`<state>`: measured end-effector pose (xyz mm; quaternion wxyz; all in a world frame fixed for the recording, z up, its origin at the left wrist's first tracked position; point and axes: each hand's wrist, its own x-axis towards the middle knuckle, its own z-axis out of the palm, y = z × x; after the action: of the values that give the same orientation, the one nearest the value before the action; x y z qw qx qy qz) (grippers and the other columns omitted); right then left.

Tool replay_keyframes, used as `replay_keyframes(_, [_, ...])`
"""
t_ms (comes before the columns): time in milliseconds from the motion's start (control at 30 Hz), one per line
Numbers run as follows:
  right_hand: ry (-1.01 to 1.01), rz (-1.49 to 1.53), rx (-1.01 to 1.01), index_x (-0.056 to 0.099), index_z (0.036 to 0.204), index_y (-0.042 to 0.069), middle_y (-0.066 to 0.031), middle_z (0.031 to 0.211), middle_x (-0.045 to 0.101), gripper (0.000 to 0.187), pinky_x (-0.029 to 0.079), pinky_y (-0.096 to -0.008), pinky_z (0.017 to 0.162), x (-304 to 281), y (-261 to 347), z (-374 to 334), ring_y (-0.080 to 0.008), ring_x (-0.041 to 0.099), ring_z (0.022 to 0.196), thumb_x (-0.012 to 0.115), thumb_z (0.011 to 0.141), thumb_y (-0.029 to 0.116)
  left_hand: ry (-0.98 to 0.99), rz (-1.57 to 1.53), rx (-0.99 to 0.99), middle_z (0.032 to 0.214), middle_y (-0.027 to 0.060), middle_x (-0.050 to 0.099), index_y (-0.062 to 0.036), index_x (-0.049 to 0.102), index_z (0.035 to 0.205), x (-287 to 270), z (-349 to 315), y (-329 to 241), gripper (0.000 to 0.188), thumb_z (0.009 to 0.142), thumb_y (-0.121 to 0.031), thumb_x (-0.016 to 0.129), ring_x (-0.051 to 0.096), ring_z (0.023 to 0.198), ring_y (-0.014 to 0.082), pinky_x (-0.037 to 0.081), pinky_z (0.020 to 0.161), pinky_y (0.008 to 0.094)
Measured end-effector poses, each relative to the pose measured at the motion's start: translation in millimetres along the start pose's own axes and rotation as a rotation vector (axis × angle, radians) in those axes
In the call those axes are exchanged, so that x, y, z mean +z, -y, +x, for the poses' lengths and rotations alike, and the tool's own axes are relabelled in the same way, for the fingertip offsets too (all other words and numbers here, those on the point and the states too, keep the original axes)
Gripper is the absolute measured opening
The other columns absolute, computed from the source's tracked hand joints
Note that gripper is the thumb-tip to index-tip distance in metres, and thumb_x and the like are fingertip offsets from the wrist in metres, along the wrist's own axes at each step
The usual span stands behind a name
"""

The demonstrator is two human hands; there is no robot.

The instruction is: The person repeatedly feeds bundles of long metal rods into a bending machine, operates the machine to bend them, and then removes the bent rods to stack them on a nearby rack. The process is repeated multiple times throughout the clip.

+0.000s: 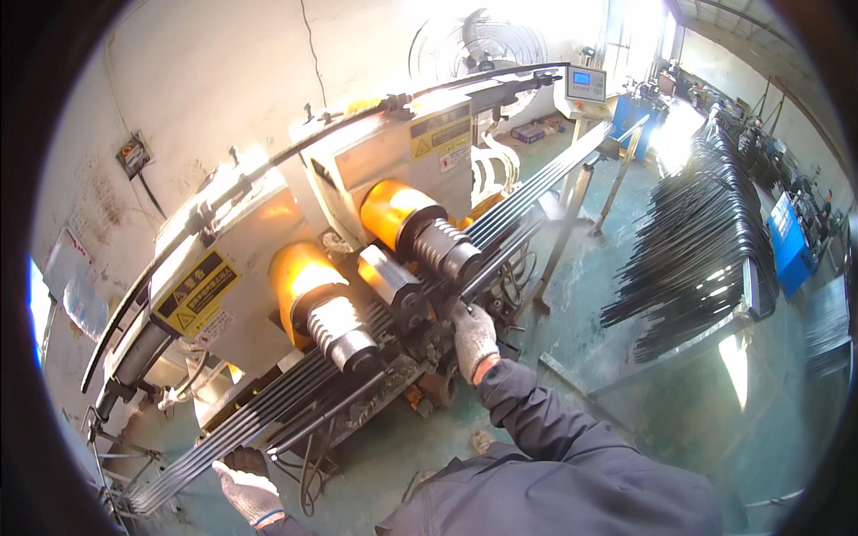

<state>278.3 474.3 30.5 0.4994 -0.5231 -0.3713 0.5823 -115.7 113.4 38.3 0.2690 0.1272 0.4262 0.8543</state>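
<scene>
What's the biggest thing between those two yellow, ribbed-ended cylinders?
The head view shows a shiny, faceted, dark-fronted metal block between the left yellow cylinder and right yellow cylinder.

Dark grey jacket (572,491), long sleeves (550,411), pale knit gloves (475,342).

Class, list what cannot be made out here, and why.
All in the head view:
Right grip: its fingertips, hidden by its own back.
Left grip: its underside, turned away from the camera.
Control box screen: text too small to read.
Bright back window: detail lost in glare.
Grey stack, far right: blurred, cut off by the dark rim.
</scene>
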Motion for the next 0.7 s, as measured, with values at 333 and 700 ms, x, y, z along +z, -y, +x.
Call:
replay_keyframes(333, [0.255,0.444,0.116,0.074,0.145,0.002,-0.0061,0.133,0.078,0.049,0.047,-0.0366,0.108,21,-16,20,-0.0197,0.066,0.121,0.074,0.112,0.038,-0.28,0.389,0.484,0.168,0.0185,0.059,0.0033,0.054,0.166,141,23,-96,0.067,0.122,-0.048,0.053,0.057,0.151,0.028,0.044,0.129,0.0408])
replay_keyframes(700, [0.241,-0.02,-0.357,0.076,0.136,0.0,-0.011,0.122,0.082,0.041,0.059,-0.0434,0.093,50,-1,60,-0.0266,0.077,0.102,0.078,0.105,0.027,0.033,0.412,0.506,0.12,0.0147,0.079,0.0004,0.064,0.147,286,71,-139,0.043,0.113,-0.023,0.075,0.076,0.103,0.0229,0.063,0.094,0.0377])
